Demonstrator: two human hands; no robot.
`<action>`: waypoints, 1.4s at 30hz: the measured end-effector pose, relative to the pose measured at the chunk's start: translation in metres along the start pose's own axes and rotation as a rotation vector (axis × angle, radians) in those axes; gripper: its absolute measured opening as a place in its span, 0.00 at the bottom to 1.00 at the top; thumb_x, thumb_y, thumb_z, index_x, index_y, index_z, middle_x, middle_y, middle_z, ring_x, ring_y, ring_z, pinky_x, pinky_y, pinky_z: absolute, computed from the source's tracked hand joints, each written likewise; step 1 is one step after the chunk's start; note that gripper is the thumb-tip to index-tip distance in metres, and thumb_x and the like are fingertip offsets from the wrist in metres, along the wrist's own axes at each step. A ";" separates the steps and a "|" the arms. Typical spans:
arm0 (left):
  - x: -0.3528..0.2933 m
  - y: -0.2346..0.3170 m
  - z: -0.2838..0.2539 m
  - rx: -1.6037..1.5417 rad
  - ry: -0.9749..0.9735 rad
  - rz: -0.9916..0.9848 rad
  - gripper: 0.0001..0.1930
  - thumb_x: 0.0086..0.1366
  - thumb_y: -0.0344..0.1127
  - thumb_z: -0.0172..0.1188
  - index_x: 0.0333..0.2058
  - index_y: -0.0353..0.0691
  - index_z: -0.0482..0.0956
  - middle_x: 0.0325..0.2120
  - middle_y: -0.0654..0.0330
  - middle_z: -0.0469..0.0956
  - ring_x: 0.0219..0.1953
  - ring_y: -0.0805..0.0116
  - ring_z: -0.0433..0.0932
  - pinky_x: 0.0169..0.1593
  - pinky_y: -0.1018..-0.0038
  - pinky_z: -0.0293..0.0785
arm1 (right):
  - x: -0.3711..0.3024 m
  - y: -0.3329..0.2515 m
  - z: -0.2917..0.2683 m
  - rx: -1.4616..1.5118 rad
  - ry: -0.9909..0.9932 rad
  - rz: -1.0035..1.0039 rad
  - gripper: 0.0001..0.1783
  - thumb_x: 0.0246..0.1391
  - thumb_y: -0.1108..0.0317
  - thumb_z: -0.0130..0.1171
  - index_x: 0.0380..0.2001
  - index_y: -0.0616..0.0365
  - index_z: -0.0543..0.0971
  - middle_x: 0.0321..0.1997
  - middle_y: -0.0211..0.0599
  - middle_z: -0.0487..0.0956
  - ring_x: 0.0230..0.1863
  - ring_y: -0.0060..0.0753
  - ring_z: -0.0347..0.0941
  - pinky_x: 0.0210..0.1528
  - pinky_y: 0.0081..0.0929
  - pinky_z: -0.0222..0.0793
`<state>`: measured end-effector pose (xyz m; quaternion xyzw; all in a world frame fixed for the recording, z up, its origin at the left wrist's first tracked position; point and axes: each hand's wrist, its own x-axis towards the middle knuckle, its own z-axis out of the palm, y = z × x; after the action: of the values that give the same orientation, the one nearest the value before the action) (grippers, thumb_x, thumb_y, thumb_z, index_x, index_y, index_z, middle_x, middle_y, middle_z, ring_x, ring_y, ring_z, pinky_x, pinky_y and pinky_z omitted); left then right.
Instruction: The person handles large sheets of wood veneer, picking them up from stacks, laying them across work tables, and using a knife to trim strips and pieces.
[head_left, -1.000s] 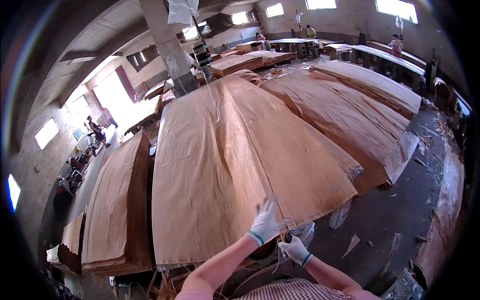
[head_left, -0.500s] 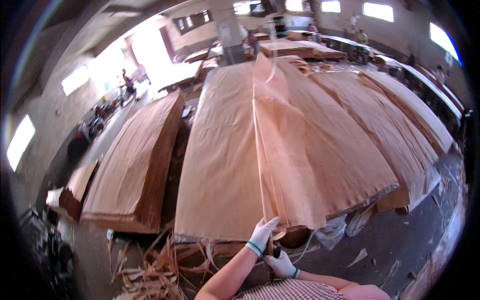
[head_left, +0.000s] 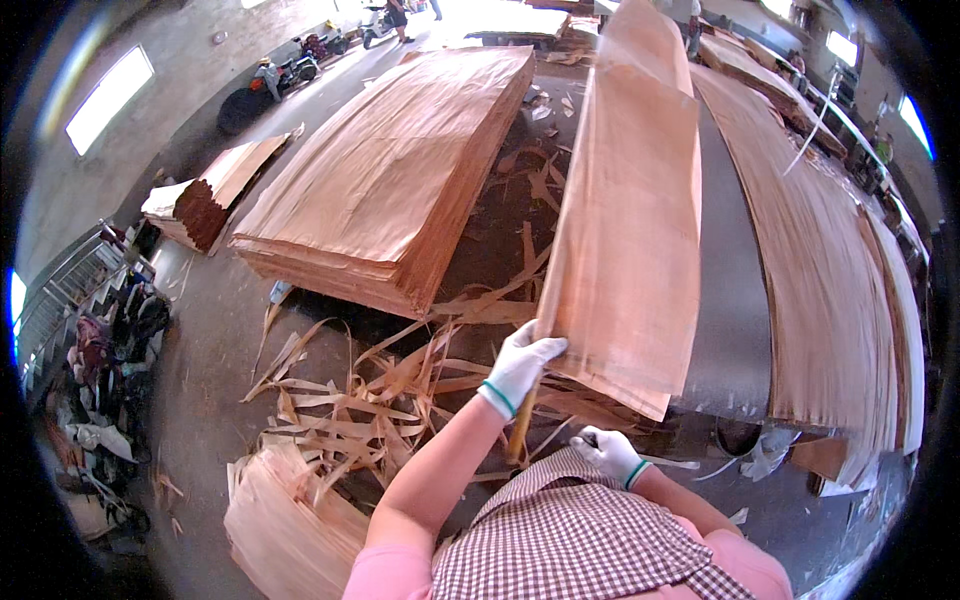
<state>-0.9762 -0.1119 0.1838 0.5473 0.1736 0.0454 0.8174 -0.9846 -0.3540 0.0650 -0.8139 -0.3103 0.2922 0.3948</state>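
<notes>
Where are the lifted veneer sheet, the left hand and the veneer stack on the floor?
lifted veneer sheet [head_left: 632, 230], head view, middle of its face.
left hand [head_left: 520, 365], head view, back of the white glove gripping the sheet's near edge.
veneer stack [head_left: 400, 170], head view, top sheet of the pile.

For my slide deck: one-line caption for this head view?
Gloved left hand lifts a veneer sheet by its edge above floor scraps.

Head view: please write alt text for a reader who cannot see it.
A white-gloved left hand grips the edge of a long wood veneer sheet; the gloved right hand is near the apron. Veneer stacks and scrap strips lie around.
</notes>
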 end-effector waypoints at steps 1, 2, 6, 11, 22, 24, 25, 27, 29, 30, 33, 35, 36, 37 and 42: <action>-0.002 0.013 -0.026 0.042 0.015 0.021 0.14 0.58 0.28 0.61 0.43 0.33 0.75 0.34 0.64 0.78 0.34 0.76 0.76 0.41 0.80 0.73 | 0.009 -0.001 0.003 -0.142 -0.103 0.187 0.22 0.58 0.48 0.51 0.37 0.57 0.78 0.28 0.52 0.79 0.32 0.52 0.76 0.37 0.41 0.68; -0.004 0.027 -0.047 0.019 0.030 0.019 0.14 0.58 0.31 0.61 0.43 0.34 0.75 0.30 0.65 0.77 0.27 0.79 0.74 0.30 0.82 0.70 | 0.016 0.014 0.010 -0.214 -0.134 0.230 0.25 0.58 0.46 0.49 0.37 0.58 0.78 0.31 0.53 0.79 0.35 0.53 0.75 0.39 0.42 0.68; 0.001 0.071 -0.136 0.066 0.138 0.016 0.14 0.57 0.32 0.60 0.42 0.34 0.75 0.28 0.65 0.78 0.23 0.80 0.74 0.23 0.85 0.68 | 0.056 0.084 0.050 -0.255 -0.305 0.555 0.33 0.56 0.40 0.46 0.43 0.62 0.78 0.43 0.55 0.78 0.45 0.51 0.74 0.49 0.38 0.66; 0.024 0.126 -0.253 0.091 0.225 0.099 0.15 0.56 0.25 0.57 0.44 0.32 0.75 0.35 0.61 0.78 0.34 0.75 0.76 0.39 0.79 0.73 | 0.148 0.108 0.122 0.162 -0.199 0.889 0.33 0.56 0.37 0.45 0.40 0.57 0.81 0.41 0.42 0.80 0.37 0.37 0.74 0.42 0.36 0.67; 0.061 0.268 -0.453 0.145 0.293 0.219 0.18 0.54 0.26 0.57 0.46 0.32 0.73 0.37 0.59 0.78 0.33 0.72 0.77 0.39 0.78 0.75 | 0.419 0.031 0.176 1.668 0.654 0.903 0.20 0.63 0.48 0.36 0.28 0.49 0.68 0.16 0.29 0.69 0.12 0.21 0.59 0.11 0.20 0.46; 0.062 0.283 -0.523 0.230 0.324 0.227 0.18 0.54 0.26 0.57 0.46 0.32 0.74 0.36 0.59 0.78 0.33 0.72 0.77 0.40 0.78 0.74 | 0.459 -0.003 0.189 1.788 0.905 0.815 0.17 0.62 0.55 0.38 0.21 0.46 0.65 0.13 0.23 0.59 0.12 0.21 0.55 0.12 0.19 0.44; 0.063 0.288 -0.548 0.262 0.334 0.228 0.18 0.54 0.26 0.57 0.45 0.32 0.74 0.36 0.59 0.78 0.34 0.72 0.77 0.40 0.78 0.74 | 0.472 -0.015 0.195 1.872 1.051 0.805 0.17 0.62 0.57 0.38 0.19 0.45 0.64 0.12 0.22 0.58 0.12 0.21 0.54 0.12 0.20 0.43; 0.069 0.300 -0.596 0.254 0.331 0.236 0.17 0.54 0.25 0.57 0.44 0.31 0.74 0.34 0.60 0.78 0.32 0.74 0.77 0.36 0.79 0.73 | 0.490 -0.038 0.208 1.892 1.157 0.598 0.14 0.59 0.56 0.39 0.21 0.45 0.65 0.15 0.25 0.61 0.13 0.24 0.53 0.13 0.22 0.44; 0.072 0.315 -0.644 0.265 0.308 0.207 0.16 0.54 0.25 0.56 0.44 0.32 0.75 0.33 0.61 0.78 0.30 0.75 0.76 0.34 0.79 0.73 | 0.497 -0.063 0.225 2.083 1.121 0.381 0.16 0.59 0.52 0.37 0.22 0.45 0.67 0.16 0.22 0.63 0.13 0.23 0.54 0.14 0.21 0.44; 0.077 0.320 -0.654 0.256 0.309 0.261 0.15 0.55 0.24 0.56 0.43 0.33 0.75 0.32 0.62 0.79 0.28 0.77 0.76 0.31 0.81 0.72 | 0.504 -0.073 0.230 2.026 1.239 0.459 0.21 0.59 0.45 0.36 0.22 0.45 0.68 0.15 0.21 0.64 0.12 0.22 0.54 0.14 0.21 0.45; 0.082 0.334 -0.726 0.263 0.315 0.256 0.14 0.55 0.23 0.55 0.42 0.33 0.75 0.31 0.62 0.79 0.29 0.76 0.76 0.32 0.81 0.72 | 0.512 -0.117 0.257 2.034 1.140 0.306 0.24 0.57 0.38 0.43 0.20 0.44 0.67 0.14 0.20 0.65 0.11 0.19 0.55 0.14 0.20 0.46; 0.089 0.344 -0.777 0.288 0.279 0.220 0.13 0.54 0.22 0.56 0.41 0.32 0.76 0.32 0.62 0.79 0.30 0.76 0.76 0.34 0.79 0.73 | 0.514 -0.128 0.262 1.974 1.059 0.235 0.19 0.59 0.45 0.49 0.21 0.44 0.68 0.14 0.20 0.65 0.11 0.19 0.57 0.13 0.19 0.46; 0.094 0.350 -0.795 0.268 0.276 0.230 0.13 0.54 0.22 0.56 0.41 0.32 0.76 0.31 0.63 0.79 0.30 0.76 0.76 0.34 0.79 0.73 | 0.516 -0.136 0.270 1.894 1.006 0.296 0.12 0.59 0.56 0.53 0.23 0.45 0.70 0.14 0.21 0.65 0.12 0.19 0.58 0.12 0.18 0.49; 0.096 0.359 -0.819 0.255 0.290 0.237 0.13 0.54 0.23 0.56 0.40 0.32 0.76 0.31 0.63 0.78 0.30 0.76 0.76 0.34 0.79 0.73 | 0.529 -0.162 0.282 1.807 1.015 0.374 0.11 0.58 0.58 0.54 0.24 0.45 0.70 0.15 0.22 0.65 0.12 0.20 0.57 0.12 0.19 0.50; 0.126 0.380 -0.904 0.486 0.280 0.180 0.13 0.52 0.23 0.57 0.39 0.33 0.77 0.31 0.63 0.78 0.31 0.77 0.75 0.37 0.80 0.72 | 0.571 -0.238 0.305 1.433 1.223 0.501 0.05 0.54 0.67 0.57 0.27 0.48 0.71 0.16 0.23 0.66 0.12 0.20 0.58 0.11 0.21 0.53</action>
<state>-1.1159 0.8670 0.1926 0.7286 0.2413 0.1497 0.6232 -0.9061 0.3248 -0.0287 -0.4344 0.3818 0.0140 0.8157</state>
